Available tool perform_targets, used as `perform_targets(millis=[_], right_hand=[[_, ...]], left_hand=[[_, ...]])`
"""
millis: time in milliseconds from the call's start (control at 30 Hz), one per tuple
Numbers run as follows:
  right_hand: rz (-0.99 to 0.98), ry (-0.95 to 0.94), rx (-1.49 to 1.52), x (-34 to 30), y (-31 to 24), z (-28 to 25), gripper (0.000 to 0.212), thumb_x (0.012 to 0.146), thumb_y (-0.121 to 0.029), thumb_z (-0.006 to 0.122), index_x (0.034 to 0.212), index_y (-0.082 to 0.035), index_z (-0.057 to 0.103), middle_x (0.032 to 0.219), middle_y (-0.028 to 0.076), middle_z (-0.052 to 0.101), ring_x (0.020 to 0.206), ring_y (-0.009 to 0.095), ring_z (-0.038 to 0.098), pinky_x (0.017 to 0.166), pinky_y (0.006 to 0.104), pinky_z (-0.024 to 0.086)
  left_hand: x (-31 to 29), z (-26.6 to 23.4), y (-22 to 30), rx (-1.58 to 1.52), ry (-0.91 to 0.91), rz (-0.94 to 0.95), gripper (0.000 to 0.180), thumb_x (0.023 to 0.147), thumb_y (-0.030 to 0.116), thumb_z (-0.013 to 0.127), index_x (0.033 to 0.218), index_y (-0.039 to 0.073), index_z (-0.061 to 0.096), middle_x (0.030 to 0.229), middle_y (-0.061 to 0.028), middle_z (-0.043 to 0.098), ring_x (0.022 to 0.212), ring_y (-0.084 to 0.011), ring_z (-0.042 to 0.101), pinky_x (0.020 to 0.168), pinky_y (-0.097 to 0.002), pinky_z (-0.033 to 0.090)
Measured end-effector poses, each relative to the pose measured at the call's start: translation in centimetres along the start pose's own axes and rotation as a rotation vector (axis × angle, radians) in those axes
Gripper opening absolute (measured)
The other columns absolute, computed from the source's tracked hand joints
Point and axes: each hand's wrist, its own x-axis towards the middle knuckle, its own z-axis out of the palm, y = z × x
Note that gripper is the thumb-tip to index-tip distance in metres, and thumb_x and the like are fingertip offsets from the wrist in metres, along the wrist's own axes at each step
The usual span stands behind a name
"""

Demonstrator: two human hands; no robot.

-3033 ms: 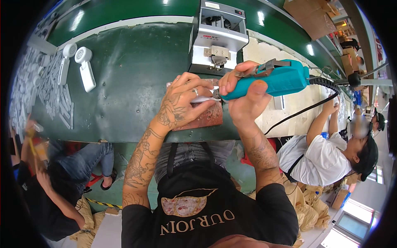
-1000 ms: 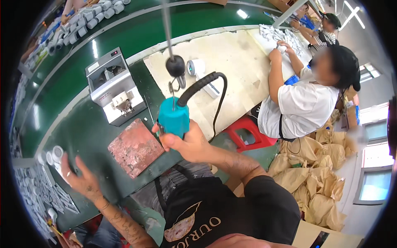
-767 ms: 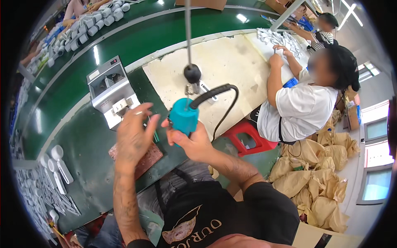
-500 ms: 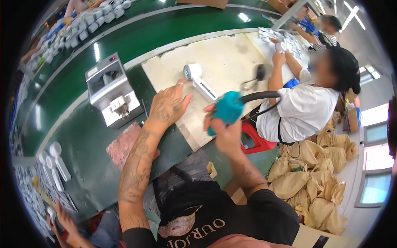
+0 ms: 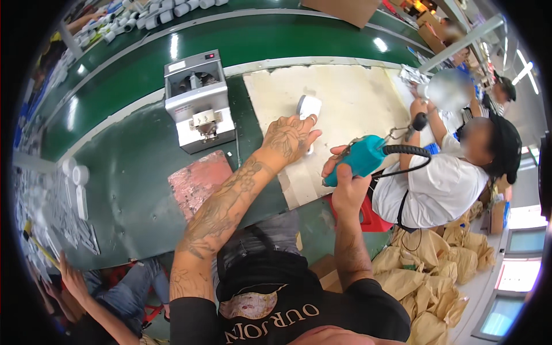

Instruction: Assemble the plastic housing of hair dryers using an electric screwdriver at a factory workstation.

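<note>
My left hand (image 5: 289, 138) is closed over a white handheld device (image 5: 310, 107) lying on the cream board. The device's rounded head shows past my fingers, while most of its handle is hidden under the hand. To the right, my right hand (image 5: 349, 190) grips a teal electric screwdriver (image 5: 364, 156), tilted with its lower end toward me. A black cable (image 5: 409, 149) runs from its top, and a hook and chain join it there. Its bit cannot be made out.
A grey metal screw feeder (image 5: 199, 103) stands left of the cream board (image 5: 356, 86). A worn pink pad (image 5: 198, 181) lies nearer me. White devices (image 5: 79, 190) lie far left. Right, a co-worker in white (image 5: 443, 192) sits near a red stool (image 5: 374, 221) and brown bags (image 5: 431, 259).
My left hand has gone from beside the white device to closing over it. The screwdriver stays in my right hand. The whole view has shifted, so the bench appears farther right.
</note>
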Motion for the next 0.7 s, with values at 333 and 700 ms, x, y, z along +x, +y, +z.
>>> perform_targets(millis=[333,700], right_hand=[[0.073,-0.203,0.213,-1.9,1.4,3.3,0.062,0.090,-0.048,0.074,0.116,0.005,0.056,0.086,0.009,0.062,0.070,0.016,0.060,0.062,0.0270,0.045],[0.124,-0.435,0.459,-0.3,-2.4,11.2,0.082,0.087,-0.077,0.055,0.113,0.001,0.053,0.068,0.005,0.051,0.056,0.017,0.049,0.054,0.0331,0.042]], left_hand=[[-14.4,-9.4,-2.7,-0.035,0.240,-0.127,0.040,0.083,0.011,0.070,0.122,0.007,0.061,0.098,-0.0135,0.067,0.093,-0.0339,0.065,0.085,-0.0438,0.054],[-17.5,-10.0,-5.0,-0.145,0.288,-0.123,0.026,0.083,0.020,0.076,0.101,0.004,0.067,0.103,-0.0083,0.063,0.098,-0.0302,0.057,0.087,-0.0406,0.049]])
